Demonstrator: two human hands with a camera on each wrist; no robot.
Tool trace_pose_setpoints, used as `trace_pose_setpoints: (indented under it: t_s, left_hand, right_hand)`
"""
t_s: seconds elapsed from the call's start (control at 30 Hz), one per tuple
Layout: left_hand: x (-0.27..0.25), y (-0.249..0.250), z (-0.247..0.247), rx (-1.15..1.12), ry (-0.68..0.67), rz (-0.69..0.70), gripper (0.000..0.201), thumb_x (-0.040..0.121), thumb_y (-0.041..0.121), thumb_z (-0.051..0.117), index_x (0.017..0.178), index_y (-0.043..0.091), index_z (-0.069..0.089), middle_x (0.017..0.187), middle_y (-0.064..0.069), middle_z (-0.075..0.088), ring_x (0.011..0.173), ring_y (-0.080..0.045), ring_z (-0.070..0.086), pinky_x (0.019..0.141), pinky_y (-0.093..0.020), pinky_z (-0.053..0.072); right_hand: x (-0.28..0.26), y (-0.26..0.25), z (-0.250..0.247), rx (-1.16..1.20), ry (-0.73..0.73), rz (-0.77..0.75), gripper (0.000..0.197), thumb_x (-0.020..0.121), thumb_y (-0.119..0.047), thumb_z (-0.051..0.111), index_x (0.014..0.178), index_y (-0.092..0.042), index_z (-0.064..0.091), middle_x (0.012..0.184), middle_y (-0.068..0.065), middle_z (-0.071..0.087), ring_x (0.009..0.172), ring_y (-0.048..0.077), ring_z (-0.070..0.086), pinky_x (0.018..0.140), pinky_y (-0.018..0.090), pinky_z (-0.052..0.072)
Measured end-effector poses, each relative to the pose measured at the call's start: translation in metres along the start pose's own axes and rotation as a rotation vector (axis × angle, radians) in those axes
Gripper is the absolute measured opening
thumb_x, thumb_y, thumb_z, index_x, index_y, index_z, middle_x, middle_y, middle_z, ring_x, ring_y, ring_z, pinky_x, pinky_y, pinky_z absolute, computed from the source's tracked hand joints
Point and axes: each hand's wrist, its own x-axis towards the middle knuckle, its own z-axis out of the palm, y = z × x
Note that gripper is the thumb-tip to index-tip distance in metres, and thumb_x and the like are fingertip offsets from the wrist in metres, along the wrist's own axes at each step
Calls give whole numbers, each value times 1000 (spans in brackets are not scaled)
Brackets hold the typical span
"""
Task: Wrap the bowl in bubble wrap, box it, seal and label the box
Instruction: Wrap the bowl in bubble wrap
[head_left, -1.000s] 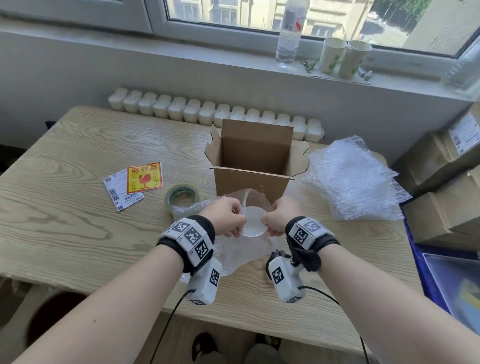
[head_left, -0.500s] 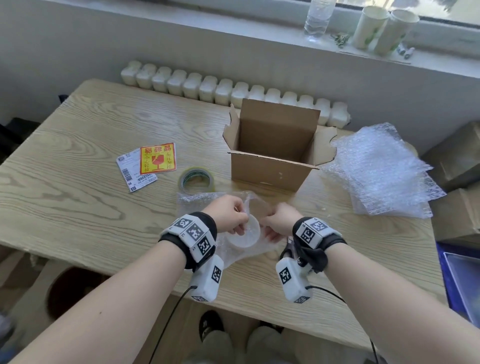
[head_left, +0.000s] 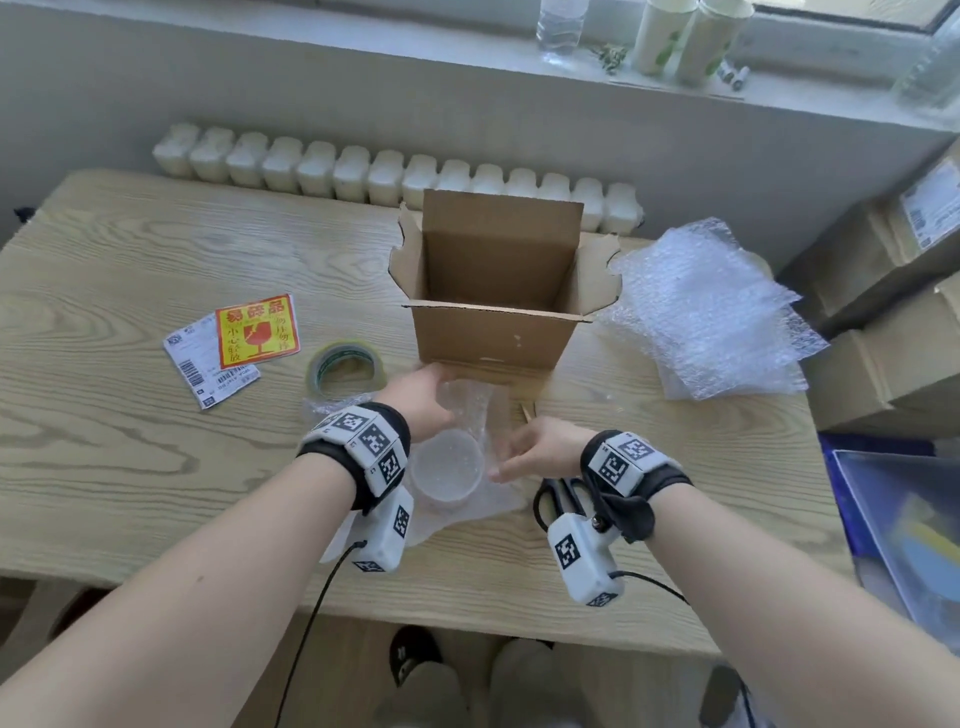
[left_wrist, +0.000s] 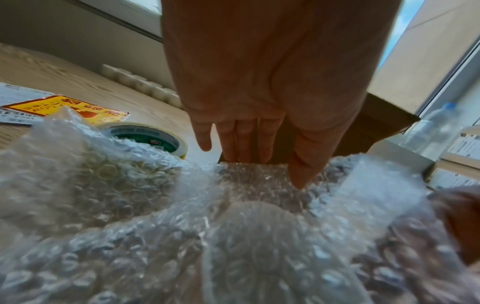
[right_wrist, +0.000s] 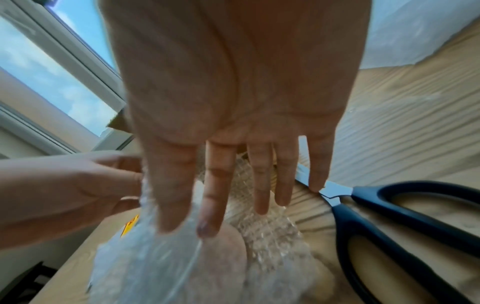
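Observation:
The pale bowl (head_left: 447, 470) sits on a sheet of bubble wrap (head_left: 480, 405) in front of the open cardboard box (head_left: 493, 291). My left hand (head_left: 421, 400) reaches past the bowl and pinches the sheet's far edge, lifting it upright by the box. In the left wrist view the thumb (left_wrist: 301, 176) lies on the wrap (left_wrist: 103, 185) with the fingers behind it. My right hand (head_left: 535, 449) is at the bowl's right. In the right wrist view its thumb and forefinger (right_wrist: 210, 205) pinch the raised wrap (right_wrist: 145, 267) above the bowl (right_wrist: 231, 246).
A tape roll (head_left: 345, 366) and two labels (head_left: 234, 343) lie left of the box. A stack of bubble wrap sheets (head_left: 711, 312) lies to its right. Black-handled scissors (head_left: 561, 499) rest under my right wrist. Cardboard boxes (head_left: 883, 332) stand beyond the table's right edge.
Both hands have left the bowl's rim. The left hand moved forward towards the box and lifted the wrap's far edge; the right hand's fingers have straightened out.

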Motion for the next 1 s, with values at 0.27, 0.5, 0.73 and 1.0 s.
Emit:
trace_pose_setpoints:
  t_s: [0.27, 0.5, 0.73, 1.0]
  left_hand:
    - [28, 9, 12, 186, -116, -35, 63, 80, 46, 68, 131, 13, 50, 119, -13, 60, 101, -28, 59, 79, -30, 48]
    - [41, 6, 15, 115, -194, -142, 30, 86, 26, 62, 106, 5, 63, 97, -11, 65, 84, -26, 61, 64, -27, 49]
    - [37, -37, 7, -259, -48, -271, 16, 93, 17, 55, 89, 2, 57, 90, -18, 63, 85, -32, 61, 74, -36, 48]
    - [21, -73, 11, -559, 11, -388, 36, 86, 33, 63, 104, 2, 63, 92, -14, 67, 84, -30, 64, 86, -42, 51]
  right_hand:
    - [9, 37, -5, 154, 128, 245, 23, 78, -26, 70, 84, -3, 69, 79, 6, 59, 75, 22, 55, 65, 29, 42]
    - [19, 46, 1, 300, 190, 230, 16, 83, -24, 65, 83, -8, 66, 85, 12, 68, 79, 23, 62, 82, 37, 57]
    - [17, 42, 1, 585, 214, 342, 47, 87, -48, 60, 85, -1, 62, 72, 14, 71, 60, 24, 68, 62, 32, 60]
    - [30, 11, 22, 653, 27, 332, 74, 89, -62, 46, 106, 7, 66, 88, 16, 71, 75, 24, 69, 79, 35, 57]
